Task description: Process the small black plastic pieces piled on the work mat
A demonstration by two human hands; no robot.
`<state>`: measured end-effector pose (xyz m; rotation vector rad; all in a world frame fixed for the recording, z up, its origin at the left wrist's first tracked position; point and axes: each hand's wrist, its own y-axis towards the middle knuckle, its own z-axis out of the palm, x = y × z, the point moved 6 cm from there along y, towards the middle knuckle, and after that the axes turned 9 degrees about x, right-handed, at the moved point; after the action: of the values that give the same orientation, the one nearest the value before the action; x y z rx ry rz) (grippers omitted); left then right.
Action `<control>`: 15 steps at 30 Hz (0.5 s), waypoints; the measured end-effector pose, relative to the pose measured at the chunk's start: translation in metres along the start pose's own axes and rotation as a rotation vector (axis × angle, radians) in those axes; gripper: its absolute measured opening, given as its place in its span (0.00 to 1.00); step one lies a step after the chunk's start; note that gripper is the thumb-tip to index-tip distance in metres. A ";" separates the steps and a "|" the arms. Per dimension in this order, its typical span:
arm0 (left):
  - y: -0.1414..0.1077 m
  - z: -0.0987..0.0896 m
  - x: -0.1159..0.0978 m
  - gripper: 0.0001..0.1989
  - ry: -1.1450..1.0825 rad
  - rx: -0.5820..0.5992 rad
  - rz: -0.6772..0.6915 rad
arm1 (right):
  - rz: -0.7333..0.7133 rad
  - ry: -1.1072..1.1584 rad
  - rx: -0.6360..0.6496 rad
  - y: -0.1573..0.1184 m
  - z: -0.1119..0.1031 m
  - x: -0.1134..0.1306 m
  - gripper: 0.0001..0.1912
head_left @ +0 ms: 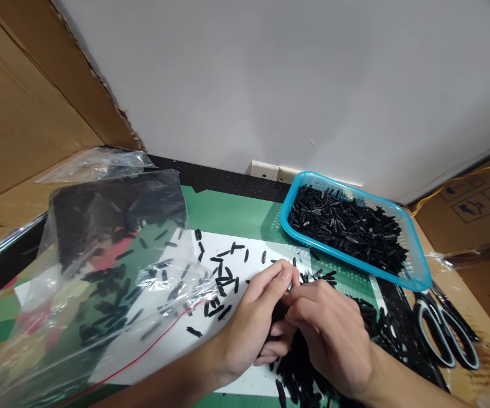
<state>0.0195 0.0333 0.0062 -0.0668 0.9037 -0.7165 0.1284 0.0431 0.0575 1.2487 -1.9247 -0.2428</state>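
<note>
My left hand (262, 317) and my right hand (330, 328) meet above a white sheet (177, 351). The left fingers are curled around something dark, mostly hidden in the palm. A small shiny bit shows between the fingertips, where the right thumb and fingers are pinched together; what they hold is too small to name. Small black strips (223, 277) lie scattered on the sheet, and a heap of black pieces (298, 368) lies below my hands. A blue basket (355, 269) full of similar black pieces (347, 226) stands behind on the right.
A clear plastic bag (113, 294) with a red seal line and black strips covers the left side. Scissors (444, 334) with grey-black handles lie at the right. Cardboard (28, 102) stands at the left, a carton (483, 204) at the right, a white wall (270, 85) behind.
</note>
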 end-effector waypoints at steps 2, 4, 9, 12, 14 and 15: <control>0.000 -0.001 0.000 0.23 -0.012 0.013 -0.016 | -0.002 0.013 -0.019 0.000 -0.003 -0.003 0.14; 0.001 -0.003 -0.003 0.22 -0.006 0.019 0.018 | 0.061 0.074 -0.066 0.001 -0.008 -0.011 0.15; 0.005 -0.010 -0.013 0.22 0.074 -0.020 0.113 | 0.293 0.314 -0.187 0.001 -0.016 -0.034 0.09; 0.004 -0.009 -0.016 0.23 0.113 -0.019 0.162 | 0.414 0.384 -0.219 0.000 -0.016 -0.042 0.05; 0.003 -0.008 -0.017 0.22 0.132 -0.018 0.185 | 0.451 0.404 -0.217 0.001 -0.015 -0.045 0.02; 0.003 -0.008 -0.017 0.22 0.140 -0.018 0.192 | 0.462 0.413 -0.212 0.001 -0.014 -0.046 0.02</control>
<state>0.0083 0.0481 0.0118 0.0542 1.0350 -0.5385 0.1461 0.0853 0.0437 0.6295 -1.7122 0.0496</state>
